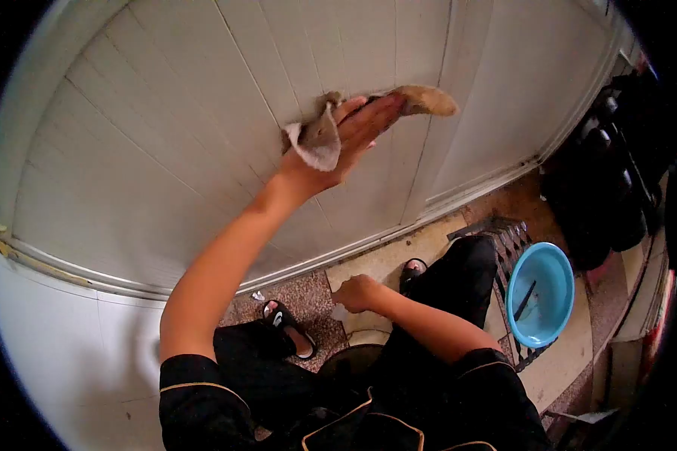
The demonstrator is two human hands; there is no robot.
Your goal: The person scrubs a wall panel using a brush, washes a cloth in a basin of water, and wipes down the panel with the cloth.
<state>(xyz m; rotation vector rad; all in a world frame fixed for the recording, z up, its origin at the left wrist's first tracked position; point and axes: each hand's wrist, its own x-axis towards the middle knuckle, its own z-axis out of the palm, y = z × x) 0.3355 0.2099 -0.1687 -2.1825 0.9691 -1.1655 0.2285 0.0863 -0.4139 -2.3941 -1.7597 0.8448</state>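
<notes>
My left hand (361, 129) lies against the pale panelled door (203, 98), pressing a greyish-brown cloth (322, 143) to its surface. One end of the cloth sticks out beyond the fingertips, and another part folds up beside the thumb and over the back of the hand. Lower down, my right hand (359, 293) hangs in front of my body above the floor, its fingers curled closed. Something small and whitish, which I cannot make out, shows just below that hand.
A light-blue basin (541, 295) with a dark, thin object inside stands on a dark slatted stool (510, 244) at the right. Dark bulky objects (602, 188) lie further right. White tiles (60, 338) are at the lower left, and my sandalled feet are on the floor.
</notes>
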